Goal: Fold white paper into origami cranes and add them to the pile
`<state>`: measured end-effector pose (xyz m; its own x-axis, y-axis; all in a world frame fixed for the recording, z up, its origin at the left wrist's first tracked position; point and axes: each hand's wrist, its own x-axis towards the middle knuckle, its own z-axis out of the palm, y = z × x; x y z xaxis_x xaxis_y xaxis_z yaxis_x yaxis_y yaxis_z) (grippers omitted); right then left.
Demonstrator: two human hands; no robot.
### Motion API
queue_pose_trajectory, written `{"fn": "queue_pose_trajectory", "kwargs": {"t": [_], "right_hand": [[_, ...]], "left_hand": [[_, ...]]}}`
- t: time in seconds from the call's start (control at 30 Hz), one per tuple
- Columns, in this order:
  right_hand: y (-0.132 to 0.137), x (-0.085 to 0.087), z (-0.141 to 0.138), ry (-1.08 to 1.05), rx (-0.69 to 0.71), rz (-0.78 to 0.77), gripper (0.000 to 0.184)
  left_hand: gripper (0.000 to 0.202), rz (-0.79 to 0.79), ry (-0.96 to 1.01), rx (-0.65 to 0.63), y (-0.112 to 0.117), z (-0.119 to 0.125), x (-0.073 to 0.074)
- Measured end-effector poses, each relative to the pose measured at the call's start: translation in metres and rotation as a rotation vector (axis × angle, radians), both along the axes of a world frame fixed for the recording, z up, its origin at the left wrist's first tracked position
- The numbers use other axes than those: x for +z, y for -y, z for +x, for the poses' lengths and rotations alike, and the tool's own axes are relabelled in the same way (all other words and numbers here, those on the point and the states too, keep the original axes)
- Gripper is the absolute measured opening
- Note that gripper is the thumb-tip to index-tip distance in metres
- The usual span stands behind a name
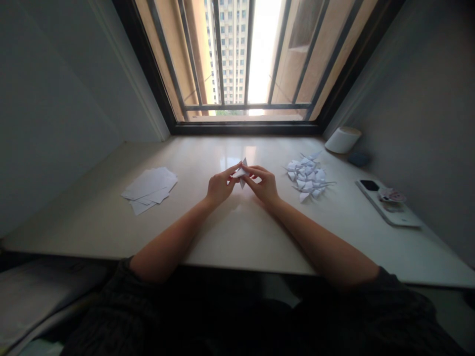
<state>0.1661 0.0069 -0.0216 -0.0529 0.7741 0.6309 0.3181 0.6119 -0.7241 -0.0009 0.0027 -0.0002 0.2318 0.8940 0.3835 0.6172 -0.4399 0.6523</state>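
Observation:
Between my two hands is a folded white paper piece (242, 172), with pointed tips sticking out above and below. My left hand (221, 186) pinches its left side between thumb and fingers. From the other side my right hand (264, 184) grips it the same way. The finer folds are too small to make out. To the left lies a loose stack of white paper sheets (150, 188). A heap of folded white paper pieces (307, 175) with pointed ends sits to the right of my right hand.
The pale sill-like tabletop (237, 237) runs up to a barred window (241, 59). At the right stand a white roll (343, 139) and a dark rounded object (358, 158). A white phone-like device (399, 216) lies nearer, with a small crumpled item (392, 196) on it.

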Motion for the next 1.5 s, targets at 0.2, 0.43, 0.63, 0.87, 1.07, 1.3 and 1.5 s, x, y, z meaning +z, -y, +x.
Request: {"fn": "queue_pose_trajectory", "kwargs": {"t": [0.2, 0.43, 0.63, 0.87, 1.07, 1.3, 1.5], "right_hand": [[0.002, 0.003, 0.0, -0.038, -0.053, -0.03, 0.031], [-0.002, 0.001, 0.002, -0.093, -0.1, -0.088, 0.031], [-0.005, -0.003, 0.002, -0.121, -0.088, -0.104, 0.033], [-0.003, 0.0, 0.001, -0.105, -0.087, -0.122, 0.034], [-0.001, 0.001, 0.0, -0.113, -0.07, -0.129, 0.034], [-0.002, 0.0, 0.0, -0.122, -0.058, -0.135, 0.034], [-0.004, -0.002, 0.0, -0.135, -0.061, -0.154, 0.034]], "left_hand": [[0.038, 0.115, -0.033, 0.008, 0.005, 0.001, 0.005], [0.036, 0.278, 0.068, 0.0, 0.002, -0.002, 0.007], [0.024, 0.41, 0.167, -0.035, 0.0, -0.002, 0.007], [0.018, 0.446, 0.231, -0.023, 0.0, -0.002, 0.005], [0.013, 0.479, 0.266, -0.05, 0.002, -0.001, 0.008], [0.012, 0.51, 0.254, -0.029, 0.003, -0.001, 0.009], [0.012, 0.496, 0.244, -0.036, 0.007, 0.0, 0.012]]}}
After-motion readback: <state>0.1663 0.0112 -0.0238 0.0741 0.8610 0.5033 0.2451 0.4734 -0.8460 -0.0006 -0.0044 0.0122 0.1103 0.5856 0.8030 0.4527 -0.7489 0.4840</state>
